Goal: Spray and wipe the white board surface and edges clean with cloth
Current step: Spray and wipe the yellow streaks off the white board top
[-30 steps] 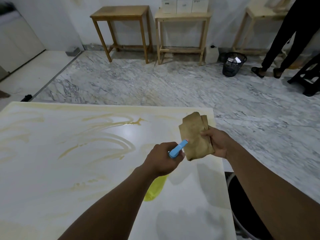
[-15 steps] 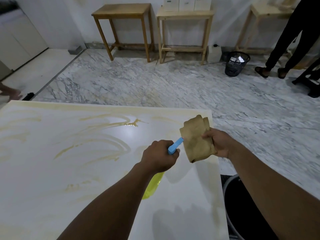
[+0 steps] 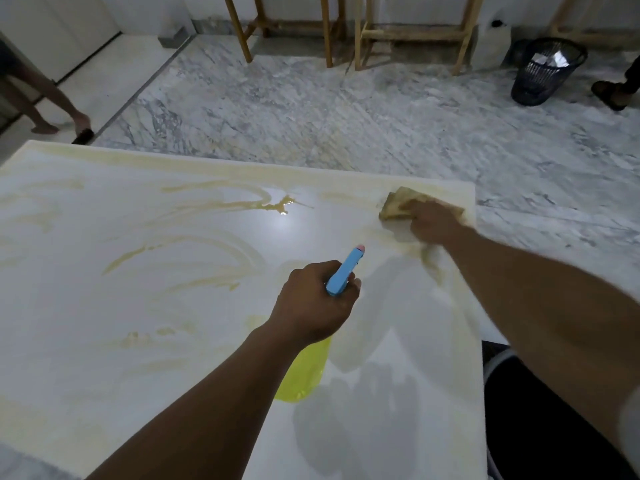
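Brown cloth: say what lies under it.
The cloth lies on the white board near its far right corner, held down by the right hand. Any smear beneath is hidden.

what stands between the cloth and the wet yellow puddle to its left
Nothing visible. The right hand holds the cloth on the board near its far right corner; only smeared board lies between it and the puddle. The spray bottle in the left hand is nearer the person, off that line.
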`<state>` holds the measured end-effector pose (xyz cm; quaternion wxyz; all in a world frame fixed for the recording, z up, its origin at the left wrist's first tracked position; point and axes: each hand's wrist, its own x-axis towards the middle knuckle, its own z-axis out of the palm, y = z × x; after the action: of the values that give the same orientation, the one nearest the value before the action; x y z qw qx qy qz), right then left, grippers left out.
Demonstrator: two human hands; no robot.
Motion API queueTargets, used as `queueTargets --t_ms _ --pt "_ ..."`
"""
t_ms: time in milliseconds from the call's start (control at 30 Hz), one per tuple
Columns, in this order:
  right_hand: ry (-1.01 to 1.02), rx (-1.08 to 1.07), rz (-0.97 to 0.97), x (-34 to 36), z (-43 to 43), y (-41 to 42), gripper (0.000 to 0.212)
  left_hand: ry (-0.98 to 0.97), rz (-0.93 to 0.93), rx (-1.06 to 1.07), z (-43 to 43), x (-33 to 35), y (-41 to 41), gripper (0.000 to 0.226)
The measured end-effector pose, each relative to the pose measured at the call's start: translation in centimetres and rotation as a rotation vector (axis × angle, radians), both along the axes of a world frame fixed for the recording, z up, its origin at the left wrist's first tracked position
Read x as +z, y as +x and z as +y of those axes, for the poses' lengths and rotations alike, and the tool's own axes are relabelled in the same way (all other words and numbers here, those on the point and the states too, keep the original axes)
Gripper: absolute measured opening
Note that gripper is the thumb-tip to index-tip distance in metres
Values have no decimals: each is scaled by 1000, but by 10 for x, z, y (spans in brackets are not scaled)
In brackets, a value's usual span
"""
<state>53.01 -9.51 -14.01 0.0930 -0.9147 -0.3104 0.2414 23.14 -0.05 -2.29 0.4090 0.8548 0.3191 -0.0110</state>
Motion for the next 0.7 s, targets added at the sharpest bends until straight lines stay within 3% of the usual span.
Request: queueTargets --t_ms 100,300,433,567,700 --pt "-25 50 -183 -31 -5 -44 64 -25 1 13 -2 -10 -8 25" --pt "18 -15 -308 -40 -31 -126 66 -52 21 17 -7 -12 -30 27" --pt "-35 -23 -210 -39 -46 -190 74 -40 5 -10 -8 -1 -47 28" --pt "-15 2 -284 -43 -72 -274 77 -44 -12 -43 -10 12 -79 22" --pt "110 -39 -163 -14 -85 -367 60 -58 -30 -67 -12 27 -133 28"
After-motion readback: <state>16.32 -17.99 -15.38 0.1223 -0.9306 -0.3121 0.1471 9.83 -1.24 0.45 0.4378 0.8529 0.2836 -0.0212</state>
